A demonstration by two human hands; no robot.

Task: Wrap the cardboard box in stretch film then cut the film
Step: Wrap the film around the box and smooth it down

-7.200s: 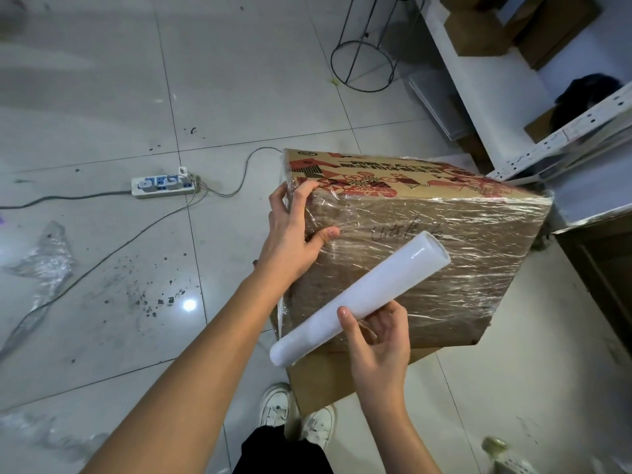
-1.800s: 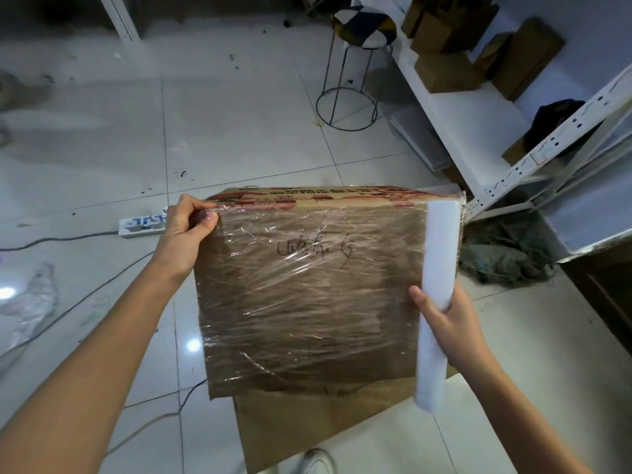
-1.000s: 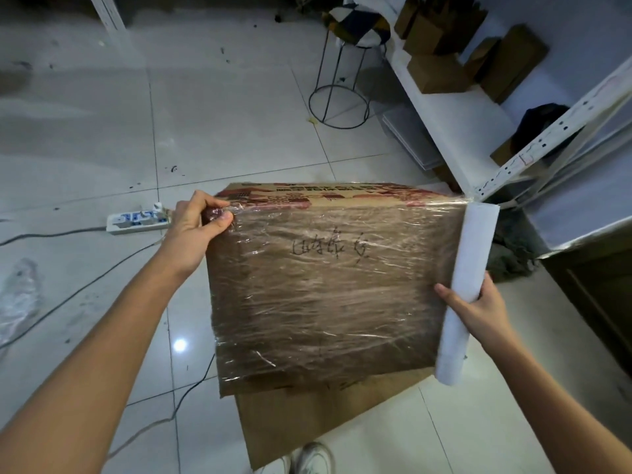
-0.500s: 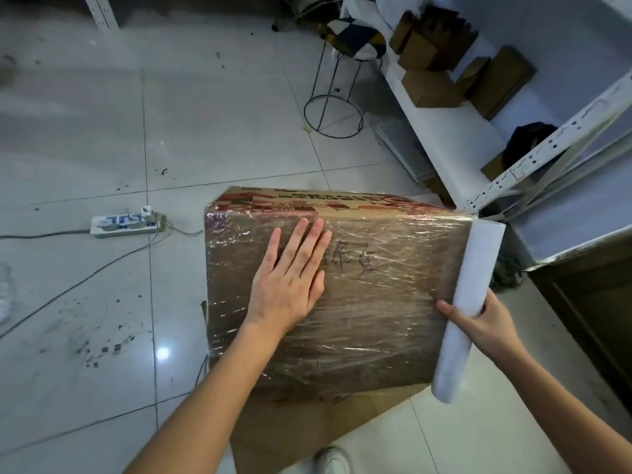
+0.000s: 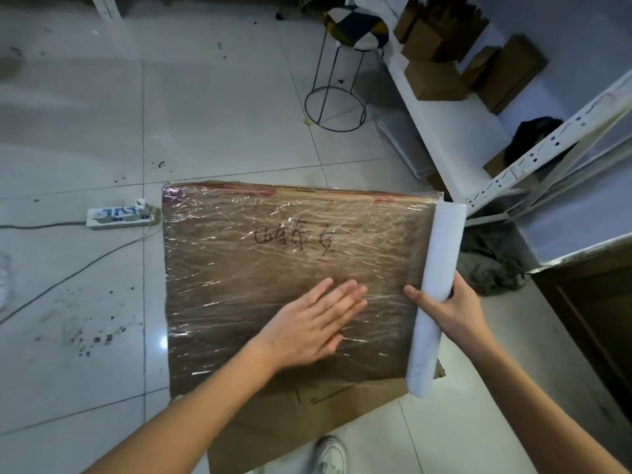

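The cardboard box [image 5: 260, 268], with handwriting on its near face, stands in the middle of the view with shiny stretch film covering that face. My left hand [image 5: 314, 323] lies flat on the film at the lower right of the face, fingers straight and together. The white roll of stretch film [image 5: 439, 268] stands nearly upright against the box's right edge, film running from it onto the box. My right hand [image 5: 444, 307] grips the roll around its lower half, thumb toward the box.
A flat cardboard sheet [image 5: 301, 425] lies under the box, above my shoe [image 5: 330, 455]. A power strip [image 5: 118, 215] and its cable lie on the tiled floor to the left. A wire stool [image 5: 342, 73] stands behind; white shelving [image 5: 455, 131] with small boxes is on the right.
My left hand let go of the box's upper left corner, went flat onto the filmed face, then slid down and right toward the roll. The roll stays at the right edge.
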